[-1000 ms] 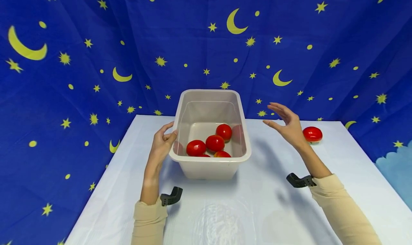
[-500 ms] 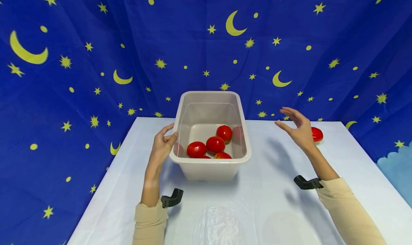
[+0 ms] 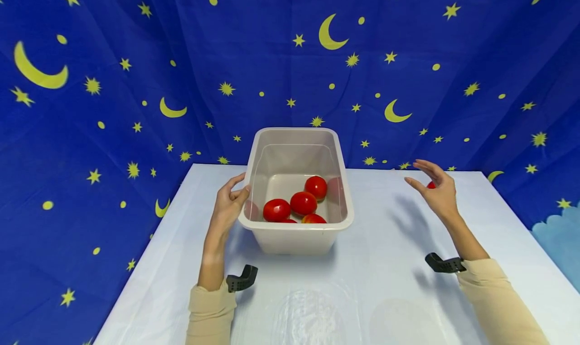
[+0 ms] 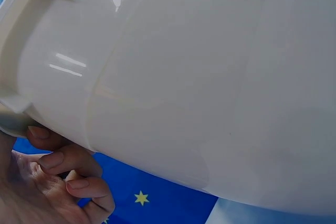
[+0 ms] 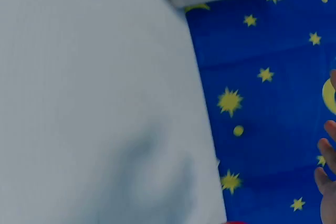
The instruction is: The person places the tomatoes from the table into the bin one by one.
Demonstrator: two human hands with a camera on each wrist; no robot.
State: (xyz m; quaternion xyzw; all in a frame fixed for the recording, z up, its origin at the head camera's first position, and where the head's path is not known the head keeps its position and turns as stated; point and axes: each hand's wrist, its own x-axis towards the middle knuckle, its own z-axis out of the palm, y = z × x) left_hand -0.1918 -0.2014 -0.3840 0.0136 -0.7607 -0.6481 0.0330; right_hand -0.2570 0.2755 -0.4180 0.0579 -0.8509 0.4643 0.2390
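My left hand (image 3: 228,203) holds the left rim of a pale grey plastic bin (image 3: 292,238), thumb over the edge; in the left wrist view its curled fingers (image 4: 86,187) lie against the bin's underside edge. Several glossy red, rounded fruits (image 3: 303,203) lie inside the bin, one showing yellow; their exact kind is unclear. My right hand (image 3: 441,196) hovers over the table's right side, thumb and fingers spread apart with nothing between them. Mostly hidden behind it is another red fruit (image 3: 431,185). Only a sliver of that fruit (image 5: 235,222) enters the bottom of the right wrist view.
The white table (image 3: 380,284) extends around the bin. A blue curtain (image 3: 290,58) with yellow stars and moons hangs along the back and sides, close behind the bin's far end.
My right hand has moved rightward and slightly down toward the loose red fruit, covering more of it. The left hand and the bin stay in place.
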